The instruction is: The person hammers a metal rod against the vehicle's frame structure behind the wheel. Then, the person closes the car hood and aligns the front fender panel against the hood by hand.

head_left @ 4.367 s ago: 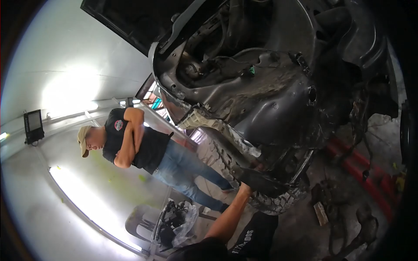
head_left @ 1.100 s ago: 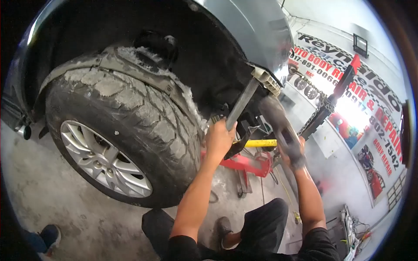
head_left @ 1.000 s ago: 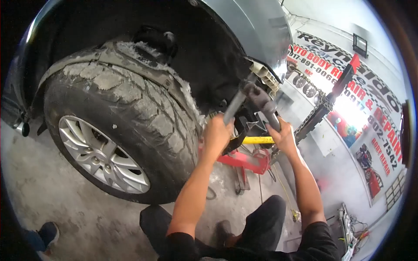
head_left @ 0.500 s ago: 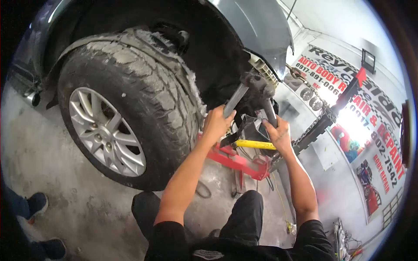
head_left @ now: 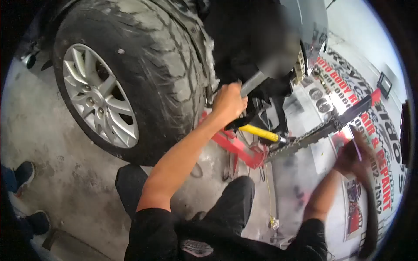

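While another person's shoes stand at the left on a stained concrete floor, a vehicle's big tire, its worn tread caked in pale dirt, rises behind them around a silver spoked wheel. Right of it, a red steel frame and a yellow bar sit low beyond the wearer's knees; farther right, a printed banner advertises auto body repair on a white wall.

At center, just right of the tire, the left hand has its fingers clamped around a gray metal bar, dull, smooth and tilted up to the right, its far end lost in dark blur. At right, before the banner, the right hand is smeared, its finger state impossible to tell, with a dark curved shape beside it.
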Tool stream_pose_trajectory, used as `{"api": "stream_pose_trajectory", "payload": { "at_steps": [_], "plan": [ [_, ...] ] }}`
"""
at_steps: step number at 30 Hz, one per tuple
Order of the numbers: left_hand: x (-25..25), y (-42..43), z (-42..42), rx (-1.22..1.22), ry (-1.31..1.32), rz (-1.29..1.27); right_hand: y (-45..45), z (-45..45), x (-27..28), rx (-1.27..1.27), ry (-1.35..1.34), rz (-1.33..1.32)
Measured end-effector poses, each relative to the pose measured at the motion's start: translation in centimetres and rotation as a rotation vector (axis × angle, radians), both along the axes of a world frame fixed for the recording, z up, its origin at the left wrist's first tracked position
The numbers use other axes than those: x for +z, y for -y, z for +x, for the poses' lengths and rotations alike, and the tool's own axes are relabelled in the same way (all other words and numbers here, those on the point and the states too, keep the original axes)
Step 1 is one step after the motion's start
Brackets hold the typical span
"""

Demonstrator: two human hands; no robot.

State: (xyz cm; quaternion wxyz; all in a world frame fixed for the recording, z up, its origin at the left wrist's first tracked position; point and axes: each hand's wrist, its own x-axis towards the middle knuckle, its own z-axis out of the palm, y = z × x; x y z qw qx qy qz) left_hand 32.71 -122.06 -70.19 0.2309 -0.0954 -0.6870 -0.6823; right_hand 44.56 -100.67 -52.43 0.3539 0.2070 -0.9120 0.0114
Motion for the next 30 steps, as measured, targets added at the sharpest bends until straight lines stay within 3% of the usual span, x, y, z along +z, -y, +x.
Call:
{"api": "stream_pose_trajectory", "payload": {
  "at_steps": [2,4,5,6,7,8,10,13,20,25,30],
  "plan": [
    [0.6,0.9,-0.5,0.004,-0.029,0.017,-1.5,-3.4,-3.9,-0.094,0.143,-0.031],
    [0.4,-1.7,0.2,-0.073,-0.031,0.073,-2.1,-2.5,-4.5,-0.101,0.147,-0.099],
    [-0.1,-4.4,-0.6,0.205,-0.071,-0.004,-2.5,-2.0,-4.7,-0.103,0.148,-0.133],
    [0.9,-2.1,-1.0,0.054,-0.129,-0.020,-1.0,0.2,-5.1,-0.145,0.185,-0.289],
    [1.0,-1.5,-0.7,0.003,-0.089,0.015,-2.8,0.9,-5.5,-0.095,0.056,-0.113],
    [1.2,-1.2,-0.5,-0.057,-0.052,0.044,-4.5,4.2,-6.2,-0.190,0.056,-0.173],
    [1.0,0.1,-0.5,0.047,-0.077,0.017,-4.4,3.6,-4.7,-0.209,-0.030,-0.261],
    [0.7,0.1,0.1,0.047,-0.040,-0.017,-1.8,5.4,-4.6,-0.119,0.067,-0.424],
    [1.4,0.4,-0.4,0.055,-0.069,-0.033,1.3,0.8,-5.6,0.018,-0.046,-0.250],
    [1.8,0.5,-0.5,0.043,0.002,-0.035,-1.2,-5.1,-7.2,-0.073,0.201,-0.346],
    [1.2,-0.6,-1.1,0.025,0.049,-0.042,0.7,2.6,-4.7,-0.107,0.146,-0.420]
  ]
}}
